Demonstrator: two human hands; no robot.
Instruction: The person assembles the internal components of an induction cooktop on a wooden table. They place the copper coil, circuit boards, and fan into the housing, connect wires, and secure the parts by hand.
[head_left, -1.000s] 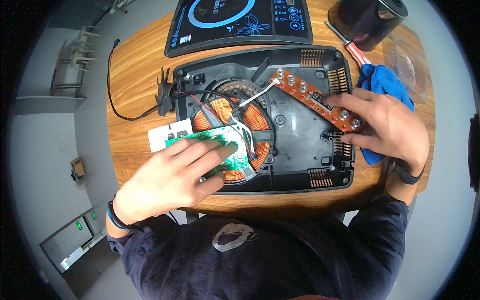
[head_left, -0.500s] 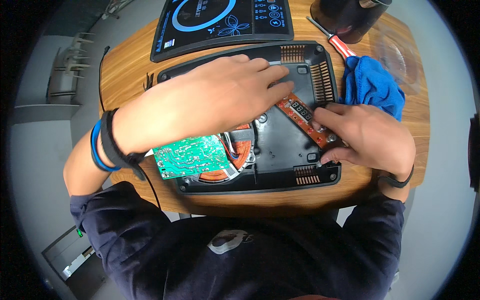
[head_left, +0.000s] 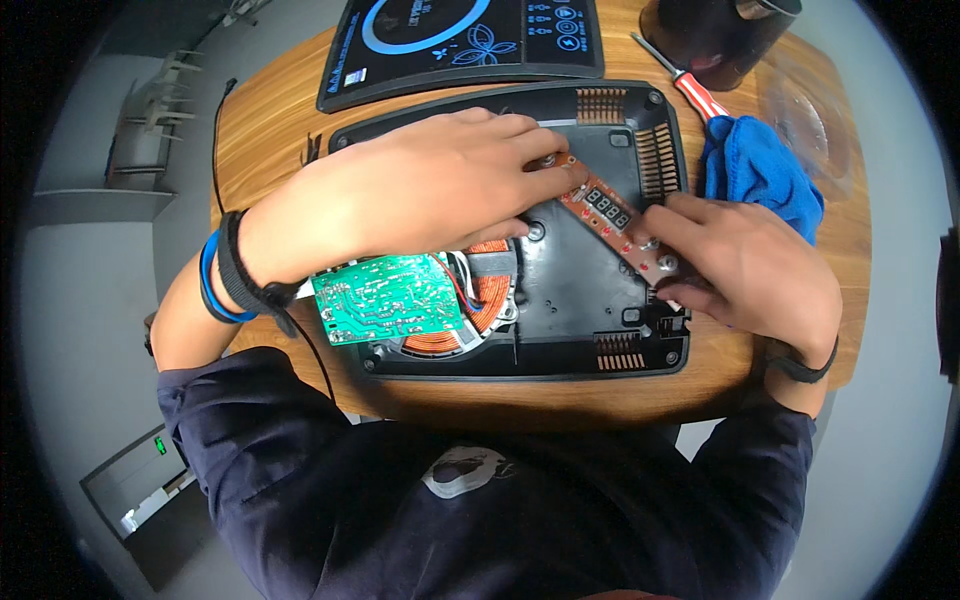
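A long brown circuit board [head_left: 607, 208] with a four-digit display lies slantwise over the open black housing [head_left: 572, 300] of an induction cooker. Its upper left end is between the fingers of my left hand [head_left: 455, 180]. My right hand [head_left: 745, 255] grips the lower right end, thumb below and fingers on top. Under my left forearm sits a green circuit board [head_left: 385, 298], solder side up. It partly covers a round copper coil [head_left: 493, 290], much of which my left hand hides. Red, blue and white wires [head_left: 463, 285] run beside the coil.
The cooker's black glass top [head_left: 460, 45] lies behind the housing. A red-and-white screwdriver [head_left: 700, 95], a crumpled blue cloth [head_left: 760, 170], a dark pot-like container [head_left: 715, 40] and a clear plastic tray [head_left: 808, 120] are at the right. A black cord [head_left: 216, 150] runs along the table's left side.
The brown board has shifted slightly and shows more of its upper end. My right hand has moved a little with it. The whole view has drifted slightly as well.
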